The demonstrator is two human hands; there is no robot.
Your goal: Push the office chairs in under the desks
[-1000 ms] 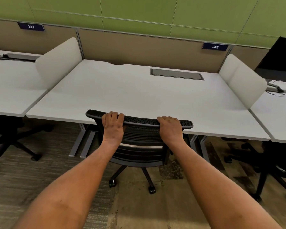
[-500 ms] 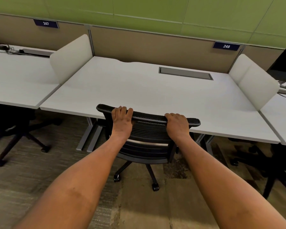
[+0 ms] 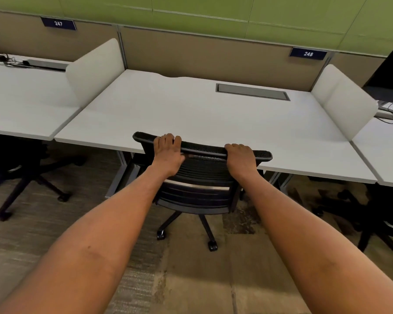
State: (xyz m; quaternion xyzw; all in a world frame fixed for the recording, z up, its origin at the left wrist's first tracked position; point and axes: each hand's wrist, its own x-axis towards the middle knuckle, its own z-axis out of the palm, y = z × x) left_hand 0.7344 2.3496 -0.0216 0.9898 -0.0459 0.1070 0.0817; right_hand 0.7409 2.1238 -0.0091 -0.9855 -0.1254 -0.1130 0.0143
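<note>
A black mesh-backed office chair [image 3: 197, 191] stands at the front edge of the white desk [image 3: 191, 114] marked 248. Its seat is hidden under the desktop, and its backrest top overlaps the desk edge. My left hand [image 3: 168, 152] grips the top rail of the backrest left of centre, fingers curled over it. My right hand [image 3: 241, 158] grips the same rail near its right end. Two of the chair's castors show on the floor behind the backrest.
Another black chair [image 3: 21, 168] sits under the left desk [image 3: 21, 105], and a third chair [image 3: 377, 216] under the right desk. White divider screens [image 3: 93, 66] stand between desks. A dark monitor [image 3: 390, 71] and cables are at the far right. Carpet lies in front.
The view has shifted, so the desk and chair sit further right and higher in the frame. Both hands stay on the backrest rail, and the rail overlaps the desk edge slightly more.
</note>
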